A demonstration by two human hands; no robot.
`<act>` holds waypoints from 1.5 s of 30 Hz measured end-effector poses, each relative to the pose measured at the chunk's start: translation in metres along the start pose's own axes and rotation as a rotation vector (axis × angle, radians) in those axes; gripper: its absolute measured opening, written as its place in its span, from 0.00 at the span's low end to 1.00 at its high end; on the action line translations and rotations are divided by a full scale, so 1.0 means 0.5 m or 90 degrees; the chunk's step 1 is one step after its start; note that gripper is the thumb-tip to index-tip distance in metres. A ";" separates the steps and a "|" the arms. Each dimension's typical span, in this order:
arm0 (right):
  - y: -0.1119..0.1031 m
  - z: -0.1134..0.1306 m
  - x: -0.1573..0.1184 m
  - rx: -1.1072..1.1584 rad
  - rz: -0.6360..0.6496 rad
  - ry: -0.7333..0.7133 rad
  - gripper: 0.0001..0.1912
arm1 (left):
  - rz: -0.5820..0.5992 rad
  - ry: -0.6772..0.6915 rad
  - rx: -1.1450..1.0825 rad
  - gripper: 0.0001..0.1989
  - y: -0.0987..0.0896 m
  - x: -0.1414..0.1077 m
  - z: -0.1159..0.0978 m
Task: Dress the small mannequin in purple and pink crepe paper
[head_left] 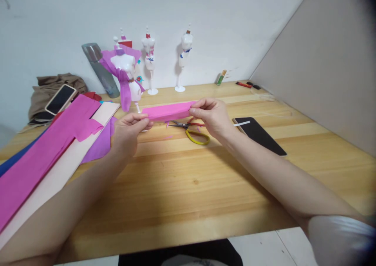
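Observation:
A strip of bright pink crepe-like paper or cloth (169, 111) is stretched level between my two hands, above the table. My left hand (129, 131) pinches its left end between thumb and fingers. The right end is pinched in my right hand (210, 115). Behind and below the strip lie scissors (197, 137) with yellow and red handles, with small pink scraps (168, 137) about them. Just beyond my left hand stands a white miniature mannequin (125, 64) draped in purple material; its base is partly hidden.
Large pink (38, 160), cream (63, 168) and purple sheets (98, 146) cover the table's left side. A phone (61, 98), brown cloth (57, 84) and grey bottle (101, 72) are behind. More mannequins (182, 58) line the wall. A black tablet-like slab (261, 136) lies right; a small green bottle (221, 78) stands behind.

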State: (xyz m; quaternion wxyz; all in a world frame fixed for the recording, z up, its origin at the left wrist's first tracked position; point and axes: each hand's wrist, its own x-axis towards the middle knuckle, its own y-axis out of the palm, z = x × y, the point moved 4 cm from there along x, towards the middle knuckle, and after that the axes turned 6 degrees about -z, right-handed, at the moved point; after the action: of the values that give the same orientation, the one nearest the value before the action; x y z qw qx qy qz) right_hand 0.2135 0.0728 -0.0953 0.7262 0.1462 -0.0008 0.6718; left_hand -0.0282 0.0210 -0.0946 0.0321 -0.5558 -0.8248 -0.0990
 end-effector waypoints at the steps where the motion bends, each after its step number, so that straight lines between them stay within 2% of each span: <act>1: 0.000 0.000 0.000 -0.008 0.009 0.001 0.13 | 0.002 0.001 0.000 0.08 -0.001 0.002 0.001; 5: -0.003 -0.003 0.004 -0.028 0.034 0.002 0.12 | 0.009 0.000 0.006 0.08 -0.004 0.009 0.007; 15: -0.007 -0.009 0.006 -0.073 0.028 -0.033 0.14 | 0.001 0.005 0.009 0.09 -0.002 0.003 -0.002; 27: -0.006 -0.014 0.008 -0.056 0.006 -0.059 0.13 | -0.001 -0.008 -0.021 0.10 0.000 0.007 0.010; 37: -0.004 -0.020 0.004 -0.067 0.035 -0.047 0.13 | 0.012 0.064 0.014 0.15 -0.005 0.010 0.017; 45: -0.008 -0.023 0.008 -0.075 0.011 -0.056 0.12 | 0.041 0.013 0.045 0.15 -0.007 0.012 0.030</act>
State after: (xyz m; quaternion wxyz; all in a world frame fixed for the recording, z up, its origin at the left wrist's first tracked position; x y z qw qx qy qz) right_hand 0.2155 0.0791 -0.1063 0.7270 0.1324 -0.0735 0.6697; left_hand -0.0326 0.0282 -0.1086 0.0632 -0.5797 -0.8090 -0.0743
